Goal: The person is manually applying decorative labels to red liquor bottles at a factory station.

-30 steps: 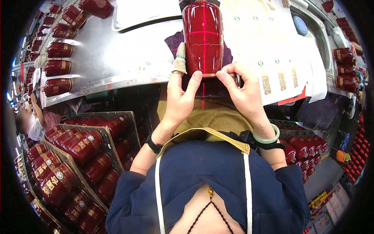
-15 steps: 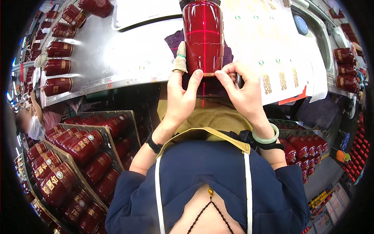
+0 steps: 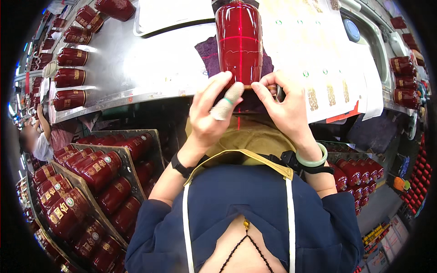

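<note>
A glossy dark-red bottle (image 3: 240, 43) lies on its side with its base toward me, crossed by bright red light lines. Under it is a dark purple cloth (image 3: 208, 55). My left hand (image 3: 210, 109) is at the bottle's near left edge, fingers extended and apart; one wears a beige finger cover (image 3: 227, 102) with a green band. Its thumb is mostly hidden. My right hand (image 3: 286, 102) has thumb and bent fingers closed at the near right edge of the base, by a thin gold rim. What lies under its curled fingers is hidden.
White sheets (image 3: 296, 50) with gold decals lie on the metal table (image 3: 118, 59), right of the bottle. Finished red bottles (image 3: 70, 77) line the left edge. Below left, crates (image 3: 136, 159) hold several more. A blue round lid (image 3: 351, 29) sits back right. Another person (image 3: 41, 141) is far left.
My left hand has left the bottle's left side; its covered finger has swung down and inward to the near base. My right hand and the bottle are nearly still.
</note>
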`<action>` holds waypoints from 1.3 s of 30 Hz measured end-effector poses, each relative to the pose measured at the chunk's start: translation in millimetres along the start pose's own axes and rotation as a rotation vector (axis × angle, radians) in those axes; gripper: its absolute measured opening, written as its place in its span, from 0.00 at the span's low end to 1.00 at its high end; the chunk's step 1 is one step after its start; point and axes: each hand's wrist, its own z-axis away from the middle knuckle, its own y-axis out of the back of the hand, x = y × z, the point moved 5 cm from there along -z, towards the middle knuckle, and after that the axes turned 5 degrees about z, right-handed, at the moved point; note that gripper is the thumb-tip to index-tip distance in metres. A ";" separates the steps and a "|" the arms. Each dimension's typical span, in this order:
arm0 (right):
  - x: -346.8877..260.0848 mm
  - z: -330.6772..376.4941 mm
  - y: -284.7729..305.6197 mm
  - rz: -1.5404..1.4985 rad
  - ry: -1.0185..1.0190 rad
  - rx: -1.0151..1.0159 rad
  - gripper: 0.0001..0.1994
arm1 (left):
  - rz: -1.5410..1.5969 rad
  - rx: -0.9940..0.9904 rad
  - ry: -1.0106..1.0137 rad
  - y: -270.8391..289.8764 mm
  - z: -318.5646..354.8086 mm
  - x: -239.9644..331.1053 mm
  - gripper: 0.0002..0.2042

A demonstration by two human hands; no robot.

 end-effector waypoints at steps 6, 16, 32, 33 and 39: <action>2.3 -0.4 0.5 -0.012 0.006 -0.001 0.08 | -0.077 0.045 -0.072 -6.7 -2.7 -4.5 0.15; -0.1 -3.4 5.3 -0.020 0.033 -0.022 0.08 | -0.033 0.135 -0.118 -8.6 -9.1 -3.5 0.10; 23.5 -5.2 30.1 0.041 -0.136 -0.183 0.11 | -0.086 0.097 -0.063 -10.0 -0.1 -5.2 0.16; 23.5 -5.1 30.1 0.047 -0.150 -0.185 0.11 | -0.085 0.095 -0.064 -11.3 -0.7 -3.7 0.16; 25.0 -5.5 28.0 0.047 -0.208 -0.203 0.11 | -0.234 0.038 -0.145 -16.5 -5.1 4.4 0.11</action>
